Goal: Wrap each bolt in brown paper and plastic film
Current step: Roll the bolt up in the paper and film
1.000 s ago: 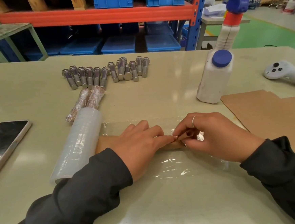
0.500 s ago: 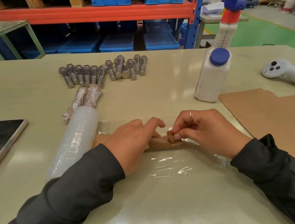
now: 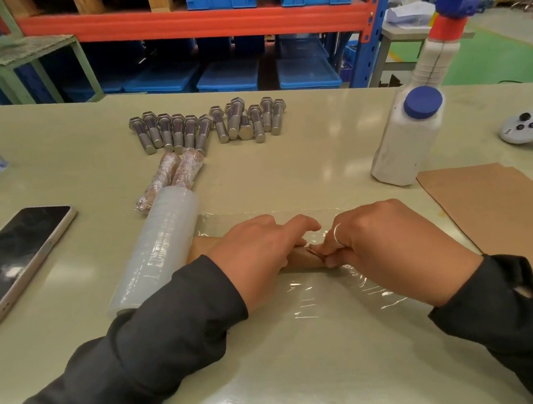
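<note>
Hands work on one paper-wrapped bolt (image 3: 304, 259) lying on plastic film (image 3: 336, 288), right beside the film roll (image 3: 161, 254). Left hand (image 3: 257, 260) holds it; right hand (image 3: 383, 243) pinches its paper end.

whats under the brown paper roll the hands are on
A sheet of clear plastic film lies spread on the table under the brown paper roll. Both hands cover most of the roll; whatever it holds is hidden.

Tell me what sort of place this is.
Most likely a warehouse or factory packing bench: heavy racking holding blue bins behind the table, a batch of steel bolts laid out, and a stretch-film roll.
</note>
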Available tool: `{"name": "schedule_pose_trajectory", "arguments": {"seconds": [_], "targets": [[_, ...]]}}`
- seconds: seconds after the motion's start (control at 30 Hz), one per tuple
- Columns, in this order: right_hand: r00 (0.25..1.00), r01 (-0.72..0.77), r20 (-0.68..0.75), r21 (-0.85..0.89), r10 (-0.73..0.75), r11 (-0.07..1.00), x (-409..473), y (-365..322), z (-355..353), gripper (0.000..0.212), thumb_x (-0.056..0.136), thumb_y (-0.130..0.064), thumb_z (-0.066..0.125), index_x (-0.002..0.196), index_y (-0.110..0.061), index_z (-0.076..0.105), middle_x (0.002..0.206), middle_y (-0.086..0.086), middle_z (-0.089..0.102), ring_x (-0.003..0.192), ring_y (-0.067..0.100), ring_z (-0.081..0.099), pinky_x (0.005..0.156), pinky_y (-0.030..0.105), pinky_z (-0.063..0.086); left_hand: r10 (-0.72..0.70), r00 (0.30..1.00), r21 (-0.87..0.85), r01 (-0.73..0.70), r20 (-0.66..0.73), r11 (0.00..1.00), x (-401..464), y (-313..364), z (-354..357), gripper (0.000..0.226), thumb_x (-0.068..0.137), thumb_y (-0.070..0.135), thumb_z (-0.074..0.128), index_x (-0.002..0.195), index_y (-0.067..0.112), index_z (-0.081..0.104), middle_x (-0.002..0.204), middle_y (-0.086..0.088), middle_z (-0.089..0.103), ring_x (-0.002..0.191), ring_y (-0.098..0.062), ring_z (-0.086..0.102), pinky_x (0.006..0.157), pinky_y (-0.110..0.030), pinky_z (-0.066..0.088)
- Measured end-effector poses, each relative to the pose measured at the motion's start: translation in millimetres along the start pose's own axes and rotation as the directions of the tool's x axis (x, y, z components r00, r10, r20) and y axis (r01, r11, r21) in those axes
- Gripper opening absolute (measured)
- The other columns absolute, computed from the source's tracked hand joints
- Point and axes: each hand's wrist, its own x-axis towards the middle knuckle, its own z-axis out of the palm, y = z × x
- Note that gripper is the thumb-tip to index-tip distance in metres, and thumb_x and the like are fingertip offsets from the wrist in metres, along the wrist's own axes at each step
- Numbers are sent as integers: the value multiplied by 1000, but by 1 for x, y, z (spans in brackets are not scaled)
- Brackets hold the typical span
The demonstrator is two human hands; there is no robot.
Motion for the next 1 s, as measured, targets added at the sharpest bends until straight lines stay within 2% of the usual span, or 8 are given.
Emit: {"name": "schedule_pose_trajectory", "arguments": {"seconds": [0.1,0.2,0.23,0.33,0.43,0.53,0.63,1.0], "targets": [[1000,0,24,-89,2,996,2,-3,1,24,95,-28,45,109,-29,64,104,-8,62,95,19,58,74,26,41,-48,999,195,48,-6,980,-7,9,-9,35,88,10,53,120,24,49,109,3,58,99,-15,49,80,-27,40],[1000,-10,28,-55,11,998,2,0,1,25,95,-30,46,111,-30,65,104,-8,63,96,17,58,78,27,42,-70,987,296,110,-142,949,-24,4,-28,23,55,4,85,65,15,66,66,-3,57,63,-24,57,46,-33,46],[1000,-10,24,-36,10,999,2,2,2,25,94,-31,47,112,-30,65,104,-8,63,97,17,58,81,28,43,-132,981,313,170,-140,934,-29,4,-36,26,52,3,86,62,17,66,64,-1,54,62,-23,57,45,-31,44],[1000,-8,21,-9,8,1000,3,5,3,24,93,-30,50,110,-31,67,103,-9,64,96,16,59,82,28,44,-278,958,424,279,-66,862,-36,-4,-34,15,89,27,55,102,31,62,88,8,40,96,-12,51,66,-21,32],[1000,-7,29,4,7,1000,3,6,3,22,92,-28,53,108,-31,68,102,-9,66,96,15,59,82,28,45,-304,952,403,292,-35,867,-37,-1,-22,27,97,43,33,108,31,56,88,8,38,101,-9,49,68,-19,30],[999,7,38,4,-8,1000,3,7,2,23,93,-29,51,108,-31,67,102,-10,65,97,14,59,83,28,45,-312,950,334,302,-24,893,-40,-3,-17,27,94,49,35,104,33,55,88,11,55,90,-11,56,69,-21,37],[999,8,44,15,-8,1000,3,7,1,22,93,-29,51,108,-32,67,102,-10,65,97,14,58,82,28,45,-356,934,241,341,20,909,-44,-9,-18,21,92,48,40,102,37,54,67,12,45,74,-11,48,67,-22,39],[998,-2,56,45,0,999,3,9,0,23,93,-31,53,110,-33,67,103,-11,65,99,12,57,83,26,44,-387,919,423,323,72,847,-38,-10,-10,26,98,35,35,117,36,53,98,8,57,97,-14,58,68,-24,37]]}}
